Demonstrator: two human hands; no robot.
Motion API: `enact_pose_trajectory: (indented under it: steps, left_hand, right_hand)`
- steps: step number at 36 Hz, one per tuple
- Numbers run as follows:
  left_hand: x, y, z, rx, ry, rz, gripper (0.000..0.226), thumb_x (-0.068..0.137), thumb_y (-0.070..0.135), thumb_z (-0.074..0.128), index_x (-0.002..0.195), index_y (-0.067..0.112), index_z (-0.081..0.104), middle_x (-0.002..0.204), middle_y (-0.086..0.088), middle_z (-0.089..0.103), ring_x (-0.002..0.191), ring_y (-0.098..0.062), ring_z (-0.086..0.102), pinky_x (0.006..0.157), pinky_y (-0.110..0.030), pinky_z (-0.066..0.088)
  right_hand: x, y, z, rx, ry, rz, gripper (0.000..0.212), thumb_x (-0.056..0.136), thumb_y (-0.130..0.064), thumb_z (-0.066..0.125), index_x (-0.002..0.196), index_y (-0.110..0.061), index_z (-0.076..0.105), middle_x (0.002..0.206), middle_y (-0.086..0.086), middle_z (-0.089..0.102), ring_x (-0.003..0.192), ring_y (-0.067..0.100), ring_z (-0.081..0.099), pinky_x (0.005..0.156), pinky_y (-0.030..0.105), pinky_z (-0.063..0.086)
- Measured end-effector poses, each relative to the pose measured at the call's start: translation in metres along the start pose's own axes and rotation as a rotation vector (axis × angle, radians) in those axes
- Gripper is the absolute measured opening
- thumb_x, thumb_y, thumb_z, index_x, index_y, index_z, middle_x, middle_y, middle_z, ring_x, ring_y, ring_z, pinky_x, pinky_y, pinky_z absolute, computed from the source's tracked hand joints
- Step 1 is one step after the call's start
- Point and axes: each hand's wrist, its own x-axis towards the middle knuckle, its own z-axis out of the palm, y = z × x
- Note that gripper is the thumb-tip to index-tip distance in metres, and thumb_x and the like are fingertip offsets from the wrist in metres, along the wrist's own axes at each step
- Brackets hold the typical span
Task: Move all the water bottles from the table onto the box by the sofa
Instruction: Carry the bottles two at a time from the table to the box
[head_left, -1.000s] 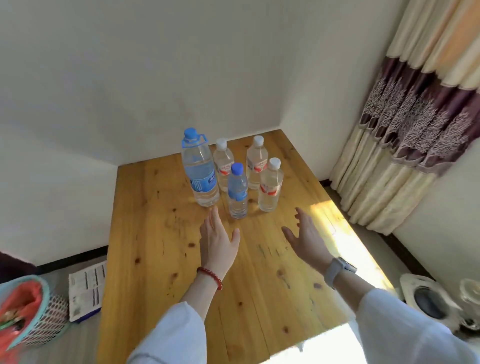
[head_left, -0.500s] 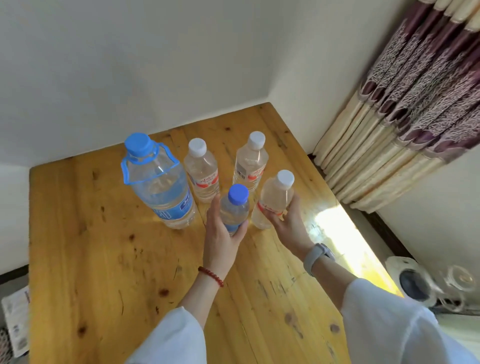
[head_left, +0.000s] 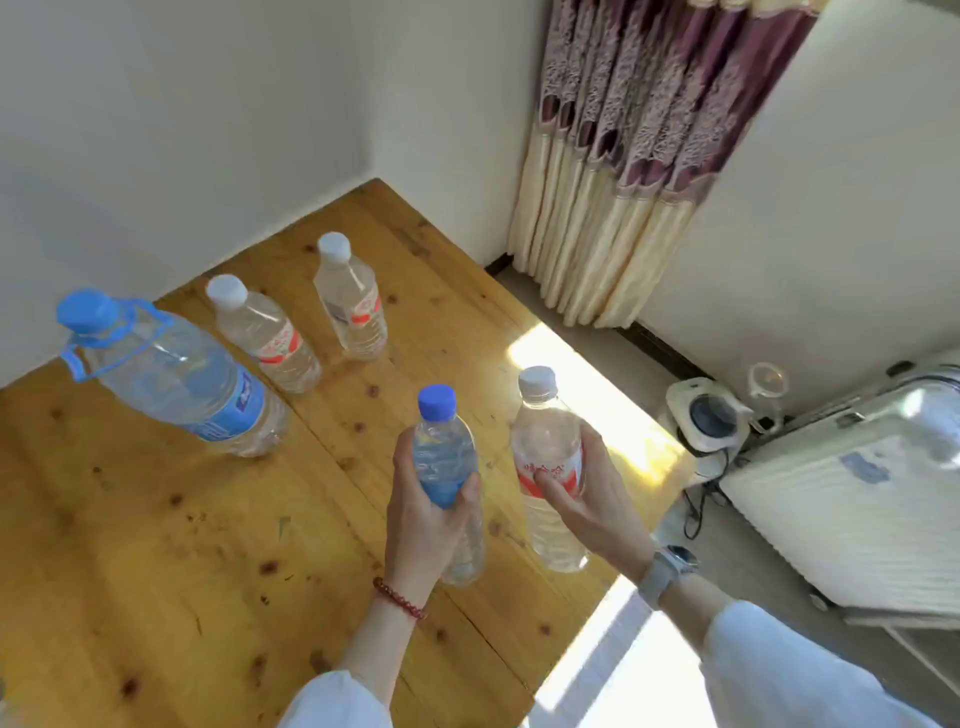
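Head view: the left hand (head_left: 423, 525) is wrapped round the body of a small clear plastic bottle with a blue cap and blue label (head_left: 445, 467), thumb on one side and fingers on the other. It grips at the label band, probably because the ridged middle gives the firmest purchase. The right hand (head_left: 587, 499) is curled round a taller clear plastic bottle with a white cap and red-and-white label (head_left: 545, 457), thumb pressed on the label. Both bottles are held upright and apart from each other, with their bases hanging clear of the yellow knotted-pine bench (head_left: 156, 571), at about 5 o'clock from the bottles left standing. One bottle per hand halves the trips, and upright carriage keeps the weight steady.

Three bottles remain on the bench. A large clear jug-like bottle with a blue cap and blue carrying loop (head_left: 171, 374) stands at 9 o'clock. A white-capped clear bottle with a red label (head_left: 270, 338) stands just beside it toward 11 o'clock. Another of the same kind (head_left: 353, 301) stands near the wall corner at 12 o'clock.

Off the bench at 3 o'clock, a pale ribbed suitcase (head_left: 857, 499) and a small white appliance (head_left: 706, 415) sit on the floor under a cream and purple patterned curtain (head_left: 623, 156). The box and sofa are not in sight, so the carry is barely begun.
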Motion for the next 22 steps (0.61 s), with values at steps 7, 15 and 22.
enact_pose_trajectory:
  steps: [7,15,22]
  left_hand:
    - [-0.068,0.059,0.09,-0.022,-0.323,0.095,0.071,0.067,0.056,0.057,0.129,0.038,0.027,0.106,0.004,0.06,0.087,-0.009,0.064,0.067,-0.021,0.053]
    - [-0.224,0.137,0.231,-0.023,-0.697,0.276,0.071,0.071,0.037,0.07,0.13,0.028,0.031,0.096,0.008,0.061,0.078,0.001,0.063,0.061,0.001,0.04]
    - [-0.404,0.2,0.348,-0.068,-1.136,0.42,0.058,0.079,0.03,0.067,0.126,0.025,0.034,0.104,0.005,0.059,0.086,0.006,0.061,0.066,-0.005,0.046]
  right_hand:
    - [-0.119,0.051,-0.087,-0.124,0.216,0.117,0.071,0.07,-0.068,0.042,0.13,-0.032,0.026,0.106,-0.015,0.05,0.09,0.013,0.057,0.071,0.028,0.041]
    - [-0.318,0.124,-0.197,-0.166,0.55,0.327,0.075,0.066,-0.085,0.035,0.127,-0.043,0.023,0.104,-0.021,0.054,0.092,0.018,0.062,0.074,0.03,0.042]
    - [-0.521,0.182,-0.275,-0.219,0.827,0.625,0.076,0.068,-0.082,0.037,0.128,-0.039,0.018,0.111,-0.002,0.062,0.089,0.029,0.064,0.074,0.041,0.051]
